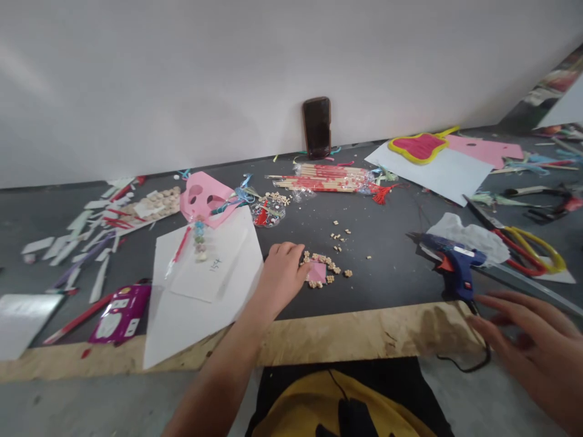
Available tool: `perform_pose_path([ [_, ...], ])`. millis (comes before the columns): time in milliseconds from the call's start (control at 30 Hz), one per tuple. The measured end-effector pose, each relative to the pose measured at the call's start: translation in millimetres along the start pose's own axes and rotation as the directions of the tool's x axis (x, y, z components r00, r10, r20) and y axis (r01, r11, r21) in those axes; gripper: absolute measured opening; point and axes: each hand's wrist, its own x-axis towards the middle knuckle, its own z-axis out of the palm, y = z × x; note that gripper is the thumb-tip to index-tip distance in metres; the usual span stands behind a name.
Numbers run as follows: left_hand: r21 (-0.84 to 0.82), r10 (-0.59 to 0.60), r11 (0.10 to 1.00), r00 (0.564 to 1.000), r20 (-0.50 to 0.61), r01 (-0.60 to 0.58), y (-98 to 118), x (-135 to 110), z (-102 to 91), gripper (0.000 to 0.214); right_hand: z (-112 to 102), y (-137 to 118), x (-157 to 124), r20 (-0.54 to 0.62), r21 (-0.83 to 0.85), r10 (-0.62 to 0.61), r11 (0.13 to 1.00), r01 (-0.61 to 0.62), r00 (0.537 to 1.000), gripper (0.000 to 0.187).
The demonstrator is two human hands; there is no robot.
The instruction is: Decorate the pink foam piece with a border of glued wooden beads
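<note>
My left hand [285, 270] is at the middle of the dark table, its bent fingers and thumb closed at the left side of a small pink square [317, 272]. Small flower-shaped wooden pieces [331, 265] surround much of that square. Their contact with my fingertips is partly hidden. Off to the right, my right hand [532, 340] hovers over the table's front edge, fingers apart and nothing in them. Just beyond its fingertips lies a blue glue gun [464, 276], with its black cord running down past the table edge. A crumpled white sheet [467, 240] is under the gun.
Scissors [531, 246] with red and yellow handles lie right. Packaged sticks [328, 180] and a phone [317, 127] are at the back. White paper [166, 321], a pink cutout [207, 191] and a purple packet [121, 312] occupy the left. A wooden strip [346, 337] edges the table.
</note>
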Motion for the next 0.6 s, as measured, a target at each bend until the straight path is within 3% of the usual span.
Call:
perform_pose_path([
  [67,0.017,0.003,1.0,1.0,-0.003,-0.002,2,2,2.3,0.037,13,-37,18,0.083,-0.017,-0.162,0.986,0.164,0.983,0.037],
  [133,0.01,-0.001,1.0,1.0,0.004,0.001,3,3,3.8,0.035,31,-68,34,0.095,0.035,-0.273,0.962,0.27,0.957,0.034],
  [300,-0.07,-0.027,0.997,1.0,0.015,0.028,3,3,4.9,0.029,75,-121,65,0.206,0.173,-0.409,0.91,0.378,0.889,0.024],
  [433,-0.15,-0.034,0.988,0.999,0.027,0.038,1,3,4.7,0.026,96,-142,82,0.284,0.182,-0.426,0.903,0.388,0.859,0.023],
  [600,-0.249,-0.054,0.966,0.998,0.037,0.062,-1,2,3.9,0.028,109,-147,89,0.335,0.189,-0.421,0.907,0.378,0.843,0.023],
])
